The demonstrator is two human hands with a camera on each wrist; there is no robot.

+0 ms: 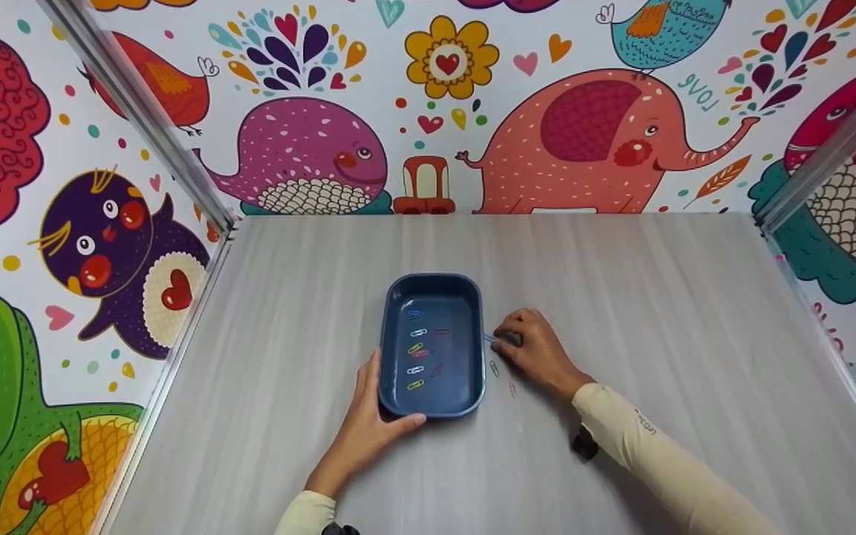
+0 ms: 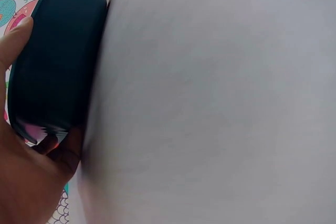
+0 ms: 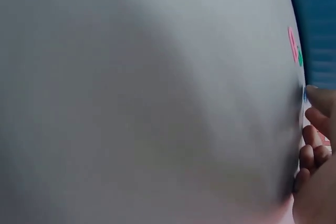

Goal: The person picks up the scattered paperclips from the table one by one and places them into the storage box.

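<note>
A dark blue rectangular tray (image 1: 434, 409) stands on the table, with several coloured paper clips lying inside in loose columns. My left hand (image 1: 368, 423) grips its near left corner, thumb on the near rim and fingers along the left side. In the left wrist view the thumb and fingers (image 2: 67, 153) lie about the tray wall (image 2: 58, 61). Just outside the tray's right side, my right hand (image 1: 536, 349) pinches a blue paper clip (image 1: 489, 338) between thumb and forefinger. A green paper clip (image 1: 494, 368) and a pink paper clip (image 1: 513, 389) lie on the table close below that hand.
The wood-grain table (image 1: 621, 282) extends around the tray. Printed cartoon panels (image 1: 309, 148) stand at the back and both sides, with metal frame posts (image 1: 153, 119) at the corners.
</note>
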